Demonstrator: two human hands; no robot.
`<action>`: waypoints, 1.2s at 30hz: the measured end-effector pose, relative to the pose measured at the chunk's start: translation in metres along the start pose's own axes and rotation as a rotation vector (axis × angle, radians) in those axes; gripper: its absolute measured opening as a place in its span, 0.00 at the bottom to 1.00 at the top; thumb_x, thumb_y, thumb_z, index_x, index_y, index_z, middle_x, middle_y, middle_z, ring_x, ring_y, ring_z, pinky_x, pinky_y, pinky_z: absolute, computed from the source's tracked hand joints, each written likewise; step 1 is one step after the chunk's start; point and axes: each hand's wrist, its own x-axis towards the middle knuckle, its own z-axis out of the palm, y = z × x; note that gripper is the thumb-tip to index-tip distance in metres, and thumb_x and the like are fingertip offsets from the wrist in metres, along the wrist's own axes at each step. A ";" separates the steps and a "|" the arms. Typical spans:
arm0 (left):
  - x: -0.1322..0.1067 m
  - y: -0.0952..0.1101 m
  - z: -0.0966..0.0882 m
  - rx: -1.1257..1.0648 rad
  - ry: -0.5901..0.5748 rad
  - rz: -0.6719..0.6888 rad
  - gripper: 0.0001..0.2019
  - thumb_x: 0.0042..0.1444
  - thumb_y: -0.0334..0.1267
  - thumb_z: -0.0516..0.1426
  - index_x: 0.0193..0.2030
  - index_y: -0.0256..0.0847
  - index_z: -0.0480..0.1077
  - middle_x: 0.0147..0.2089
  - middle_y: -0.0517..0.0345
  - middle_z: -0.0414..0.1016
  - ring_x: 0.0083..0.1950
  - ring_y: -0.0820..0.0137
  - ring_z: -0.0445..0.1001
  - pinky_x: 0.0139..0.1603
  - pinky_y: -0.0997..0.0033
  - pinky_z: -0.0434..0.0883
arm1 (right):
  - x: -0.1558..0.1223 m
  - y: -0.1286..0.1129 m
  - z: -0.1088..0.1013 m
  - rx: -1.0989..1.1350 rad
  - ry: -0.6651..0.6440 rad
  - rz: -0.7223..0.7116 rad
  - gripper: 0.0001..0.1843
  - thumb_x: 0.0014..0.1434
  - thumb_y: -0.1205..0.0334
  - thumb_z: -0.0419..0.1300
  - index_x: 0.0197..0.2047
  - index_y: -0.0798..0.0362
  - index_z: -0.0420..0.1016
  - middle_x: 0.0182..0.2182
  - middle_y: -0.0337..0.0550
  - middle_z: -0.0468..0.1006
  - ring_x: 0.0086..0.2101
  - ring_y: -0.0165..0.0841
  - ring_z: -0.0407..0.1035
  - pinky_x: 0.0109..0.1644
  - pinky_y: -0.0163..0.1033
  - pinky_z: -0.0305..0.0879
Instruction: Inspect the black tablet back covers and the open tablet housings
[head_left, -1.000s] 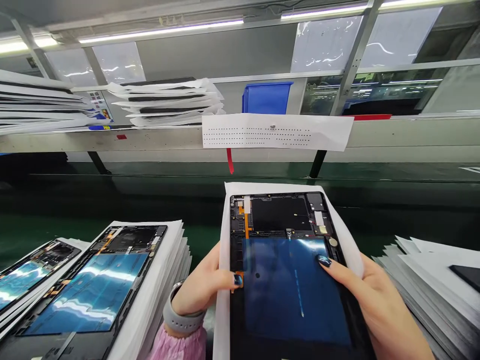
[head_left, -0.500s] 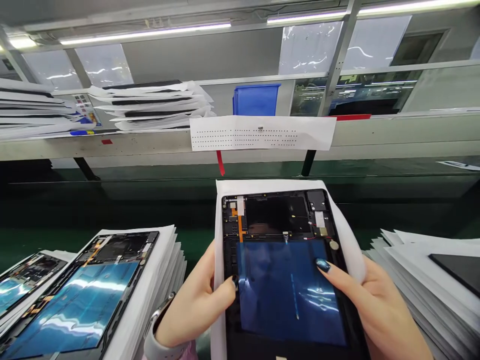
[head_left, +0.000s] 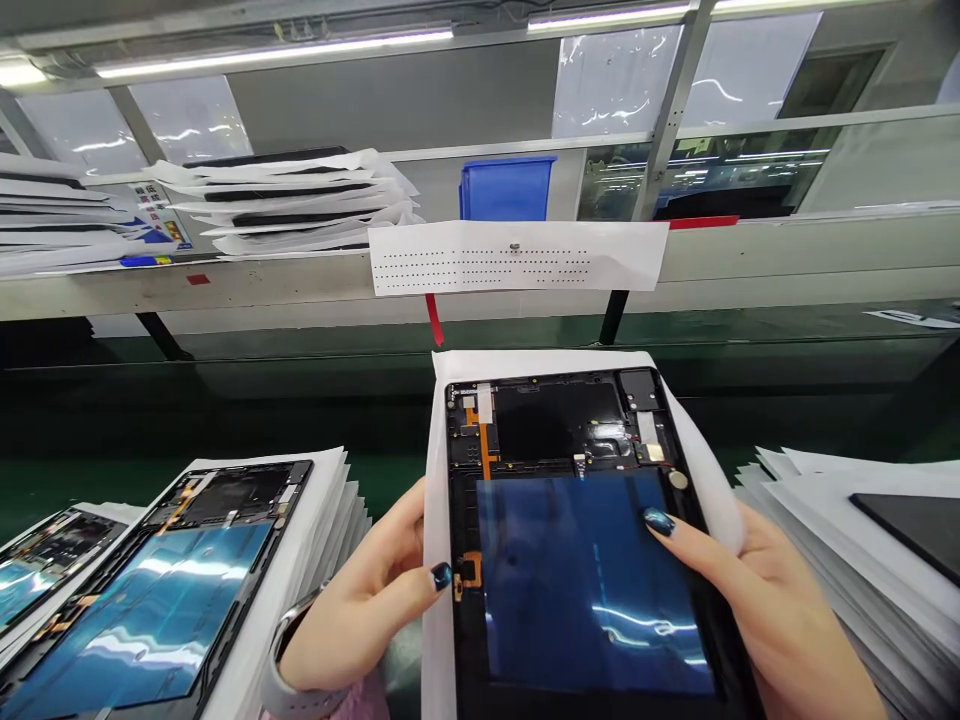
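Both hands grip 1 tablet [head_left: 577, 540] by its sides: left hand [head_left: 367, 610] clamped on the left edge, thumb tip just beside the orange flex tab [head_left: 471, 572]; right hand [head_left: 757, 600] clamped on the right edge, thumb laid on the blue film [head_left: 592, 600]. Tablet is held up over the green belt [head_left: 225, 400], back open and facing me, with a white sheet [head_left: 439, 470] under it, pinched in both grips. Progress, my read: film is still on and flat, no corner lifted, so nothing peeled; boards up top are bare, no cover fitted. Left stack [head_left: 315, 560] has 1 open unit on top with the same film on, and a 2nd unit [head_left: 45, 560] lies further left. Right stack [head_left: 817, 510] is mostly sheets with 1 dark panel [head_left: 915, 520] on it. Can't tell which pile is done and which is waiting.
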 end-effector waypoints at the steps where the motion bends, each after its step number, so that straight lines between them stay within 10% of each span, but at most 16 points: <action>1: 0.001 0.001 0.001 0.006 0.020 -0.002 0.26 0.63 0.44 0.61 0.67 0.53 0.65 0.52 0.53 0.80 0.49 0.59 0.78 0.42 0.71 0.73 | -0.001 0.000 0.000 0.001 0.010 0.004 0.26 0.47 0.49 0.76 0.48 0.47 0.80 0.34 0.44 0.84 0.30 0.45 0.78 0.20 0.35 0.71; 36: 0.011 -0.004 0.000 0.111 0.125 0.015 0.27 0.55 0.43 0.67 0.62 0.55 0.70 0.44 0.58 0.81 0.37 0.69 0.76 0.39 0.76 0.74 | 0.009 -0.001 0.003 0.023 -0.053 -0.083 0.22 0.52 0.49 0.74 0.46 0.51 0.80 0.28 0.40 0.82 0.24 0.35 0.75 0.26 0.34 0.73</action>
